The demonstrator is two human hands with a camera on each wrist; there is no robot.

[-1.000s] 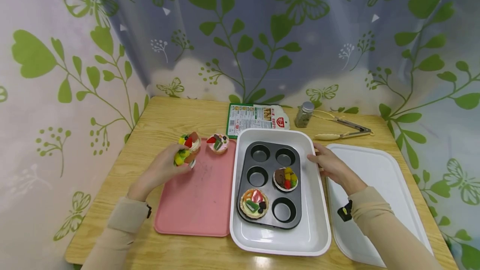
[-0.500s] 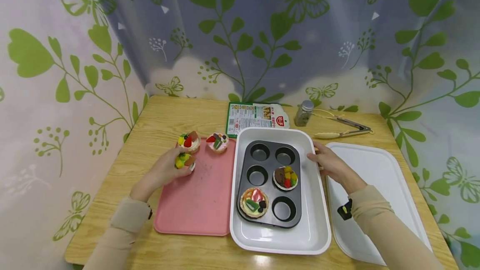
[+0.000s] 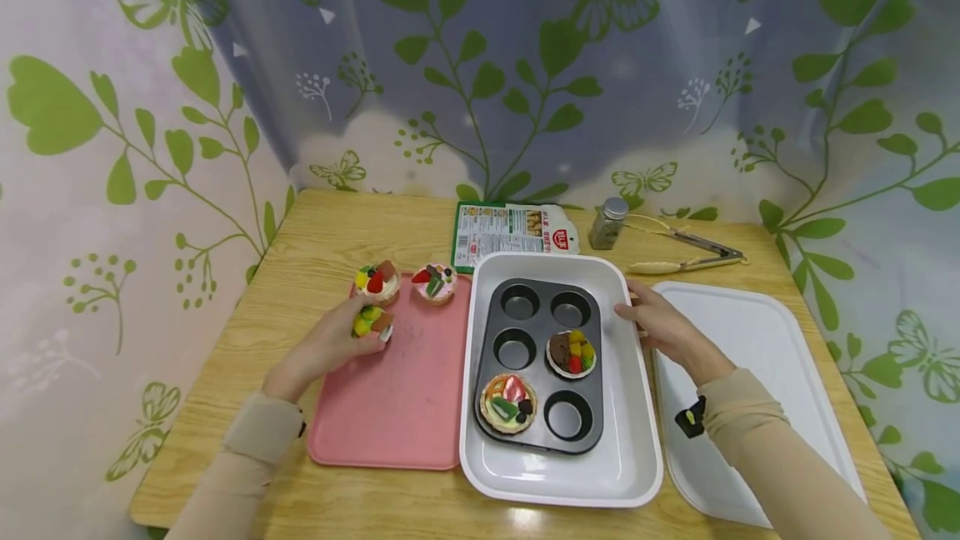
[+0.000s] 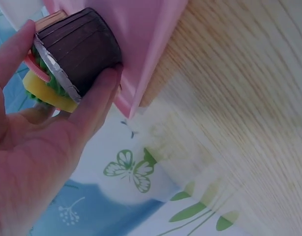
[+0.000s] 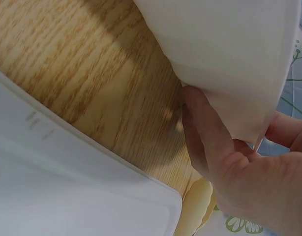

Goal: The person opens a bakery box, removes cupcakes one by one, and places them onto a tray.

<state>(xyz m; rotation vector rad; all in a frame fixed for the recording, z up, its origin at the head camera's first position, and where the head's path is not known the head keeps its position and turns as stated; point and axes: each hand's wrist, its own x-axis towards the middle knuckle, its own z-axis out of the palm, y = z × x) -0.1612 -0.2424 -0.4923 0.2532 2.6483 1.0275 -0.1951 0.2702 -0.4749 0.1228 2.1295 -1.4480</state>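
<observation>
My left hand [image 3: 326, 344] holds a fruit-topped cupcake [image 3: 372, 322] over the far left part of the pink tray [image 3: 397, 423]. Thumb and fingers pinch its dark brown pleated wrapper, which the left wrist view shows tipped sideways in that picture. Just behind it sits a strawberry-topped tart [image 3: 377, 283], with a pink-creamed tart [image 3: 434, 282] to the right. My right hand [image 3: 667, 327] grips the right wall of the white basin [image 3: 555, 500], thumb inside, fingers outside. Within the basin lies a black muffin tin [image 3: 542, 319], bearing a chocolate fruit tart [image 3: 572, 354] and a strawberry-kiwi tart [image 3: 507, 403].
A white lid-like tray [image 3: 742, 340] lies under my right forearm. Behind the basin are a printed packet [image 3: 495, 232], a glass jar with a grey cap [image 3: 609, 225] and tongs [image 3: 697, 257]. Patterned curtains [image 3: 480, 65] border the wooden table [image 3: 352, 227].
The left hand and the cupcake have shifted slightly right and toward me, so more of the strawberry-topped tart behind shows. The right hand stays on the basin wall.
</observation>
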